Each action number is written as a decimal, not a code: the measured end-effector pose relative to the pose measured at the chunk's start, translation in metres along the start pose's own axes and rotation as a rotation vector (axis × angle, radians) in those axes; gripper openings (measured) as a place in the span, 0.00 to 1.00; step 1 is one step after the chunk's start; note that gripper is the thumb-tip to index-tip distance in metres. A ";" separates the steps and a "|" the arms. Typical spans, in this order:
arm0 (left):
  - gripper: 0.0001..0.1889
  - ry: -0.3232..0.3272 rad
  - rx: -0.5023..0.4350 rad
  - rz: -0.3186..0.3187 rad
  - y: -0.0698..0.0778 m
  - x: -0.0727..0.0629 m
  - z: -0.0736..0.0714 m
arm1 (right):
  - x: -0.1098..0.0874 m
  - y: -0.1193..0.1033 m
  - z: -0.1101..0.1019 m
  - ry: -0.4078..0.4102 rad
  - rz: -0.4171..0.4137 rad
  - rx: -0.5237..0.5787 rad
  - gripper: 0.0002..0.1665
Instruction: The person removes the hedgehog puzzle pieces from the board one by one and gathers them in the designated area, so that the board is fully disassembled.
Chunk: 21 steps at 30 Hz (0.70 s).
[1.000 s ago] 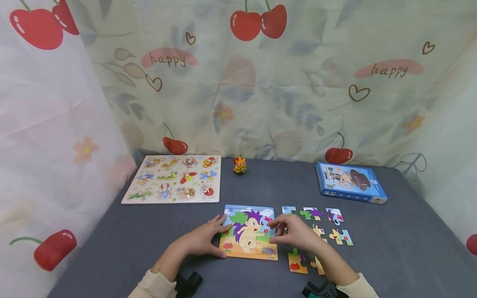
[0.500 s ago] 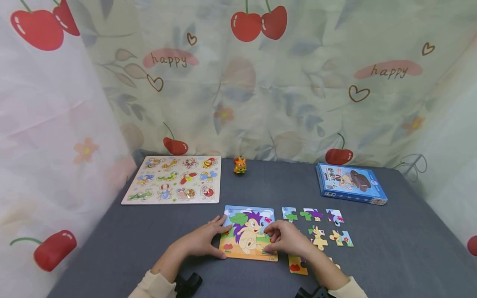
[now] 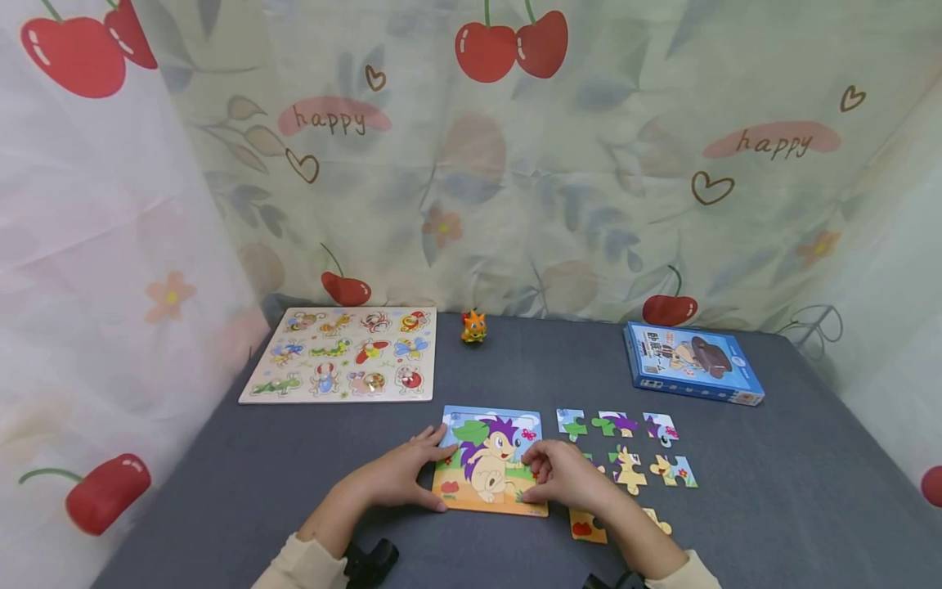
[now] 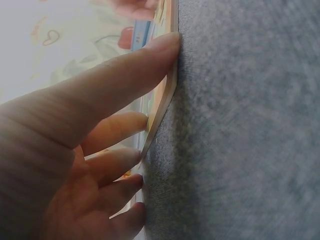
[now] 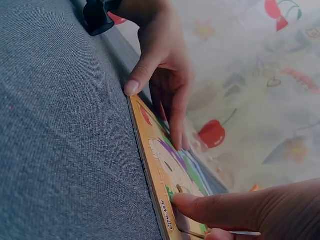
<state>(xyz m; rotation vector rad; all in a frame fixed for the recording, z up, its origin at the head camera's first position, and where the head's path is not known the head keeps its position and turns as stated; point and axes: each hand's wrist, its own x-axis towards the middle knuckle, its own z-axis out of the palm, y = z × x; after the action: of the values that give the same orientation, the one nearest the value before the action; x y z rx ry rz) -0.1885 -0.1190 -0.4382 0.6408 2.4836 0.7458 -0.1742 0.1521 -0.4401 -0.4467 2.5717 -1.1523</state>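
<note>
A wooden hedgehog puzzle board (image 3: 489, 474) lies on the table in the head view. My left hand (image 3: 401, 470) rests at its left side, the thumb (image 4: 162, 45) on the near edge and the other fingers spread along the left edge. At the board's lower right corner, my right hand (image 3: 567, 474) pinches a puzzle piece (image 5: 172, 192) with printed grass, mostly covered by the fingers. The right thumb (image 5: 187, 202) presses close over the board in the right wrist view. Loose jigsaw pieces (image 3: 628, 470) lie in rows to the right, some hidden behind my right arm.
An insect peg puzzle (image 3: 342, 356) lies at the back left. A small orange toy figure (image 3: 474, 327) stands behind the hedgehog board. Toward the back right sits a blue box (image 3: 692, 360). Printed cloth (image 3: 545, 164) hangs behind the grey tabletop (image 3: 257, 499).
My right hand has moved left and slightly down, from the board's right edge onto its lower right corner, where printed grass now shows by the thumb. The left hand stays in place.
</note>
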 end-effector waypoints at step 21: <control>0.42 -0.007 -0.002 -0.007 0.001 0.000 -0.002 | -0.004 0.006 -0.005 0.037 -0.005 0.206 0.11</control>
<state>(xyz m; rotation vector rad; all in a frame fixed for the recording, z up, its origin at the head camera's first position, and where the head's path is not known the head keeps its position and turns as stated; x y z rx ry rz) -0.1890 -0.1190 -0.4358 0.6326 2.4777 0.7417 -0.1729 0.1606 -0.4406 -0.3868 2.4494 -1.4211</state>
